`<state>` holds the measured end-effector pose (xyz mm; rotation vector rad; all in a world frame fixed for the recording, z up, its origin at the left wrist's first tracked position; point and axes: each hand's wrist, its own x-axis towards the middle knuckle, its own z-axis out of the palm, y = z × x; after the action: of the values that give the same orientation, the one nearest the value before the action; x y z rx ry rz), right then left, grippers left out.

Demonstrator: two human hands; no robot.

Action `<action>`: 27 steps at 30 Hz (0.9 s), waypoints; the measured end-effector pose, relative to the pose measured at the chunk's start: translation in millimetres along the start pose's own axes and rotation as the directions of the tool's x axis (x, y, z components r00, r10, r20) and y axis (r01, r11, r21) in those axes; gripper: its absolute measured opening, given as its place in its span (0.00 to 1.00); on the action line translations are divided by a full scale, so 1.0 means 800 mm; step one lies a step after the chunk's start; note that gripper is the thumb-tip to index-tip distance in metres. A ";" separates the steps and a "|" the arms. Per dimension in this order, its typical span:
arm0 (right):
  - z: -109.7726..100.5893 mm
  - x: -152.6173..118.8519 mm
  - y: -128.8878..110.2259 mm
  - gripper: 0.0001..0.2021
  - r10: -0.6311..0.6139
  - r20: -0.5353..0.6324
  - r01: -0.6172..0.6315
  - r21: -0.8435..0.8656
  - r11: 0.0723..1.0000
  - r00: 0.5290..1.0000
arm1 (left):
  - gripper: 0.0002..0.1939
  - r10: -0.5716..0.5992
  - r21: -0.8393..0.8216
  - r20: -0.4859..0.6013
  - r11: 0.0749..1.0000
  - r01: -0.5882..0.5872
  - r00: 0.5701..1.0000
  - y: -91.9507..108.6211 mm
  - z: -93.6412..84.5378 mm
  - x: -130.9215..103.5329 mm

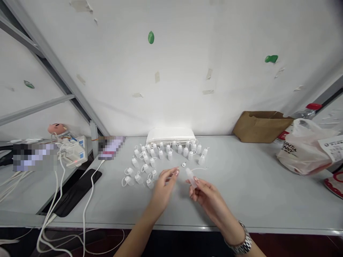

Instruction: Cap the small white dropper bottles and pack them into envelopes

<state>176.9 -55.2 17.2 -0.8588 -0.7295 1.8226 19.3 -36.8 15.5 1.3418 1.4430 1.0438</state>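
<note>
A small translucent bottle is held tilted in my right hand, between thumb and fingers; a thin white strap trails from its top to the right. My left hand is a little to the left of it, thumb and index fingertip brought together. Whether something tiny is between them is too small to tell. A small white cap lies on the grey table just beyond my hands. Several similar capped bottles stand behind and to the left, many with looped straps.
A white package lies against the wall behind the bottles. At the right are a brown paper bag and a white plastic bag. A black power bank, white cables and a phone lie at the left.
</note>
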 end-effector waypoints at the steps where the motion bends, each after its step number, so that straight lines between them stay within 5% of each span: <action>1: -0.005 -0.001 -0.005 0.13 -0.034 -0.031 0.033 -0.028 0.999 0.999 | 0.17 0.058 0.195 -0.015 0.979 -0.054 0.998 -0.001 0.006 0.007; 3: -0.011 -0.004 -0.013 0.13 -0.100 -0.075 0.094 -0.078 0.993 0.992 | 0.18 0.147 0.592 0.093 0.787 -0.174 0.985 0.001 0.020 0.024; 4: -0.013 -0.006 -0.015 0.13 -0.128 -0.093 0.119 -0.098 0.988 0.987 | 0.18 0.153 0.650 0.110 0.737 -0.187 0.982 0.003 0.028 0.033; 12: -0.014 -0.015 -0.013 0.13 -0.210 -0.110 0.188 -0.184 0.965 0.972 | 0.09 0.155 0.802 0.136 0.563 -0.201 0.978 0.000 0.060 0.087; 19: -0.014 -0.012 -0.013 0.14 -0.202 -0.119 0.176 -0.203 0.963 0.972 | 0.07 0.149 0.758 0.134 0.621 -0.198 0.980 -0.013 0.038 0.076; 24: -0.014 -0.009 -0.010 0.15 -0.208 -0.122 0.174 -0.243 0.954 0.971 | 0.06 0.144 0.612 0.108 0.770 -0.180 0.984 -0.006 0.018 0.057; 27: -0.014 -0.010 -0.005 0.15 -0.235 -0.122 0.189 -0.300 0.935 0.964 | 0.15 0.127 0.458 0.058 0.878 -0.139 0.990 0.007 0.004 0.040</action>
<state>190.2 -59.5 16.0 -1.0538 -0.9615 1.4601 22.8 -4.8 18.3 1.8076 1.6644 0.7856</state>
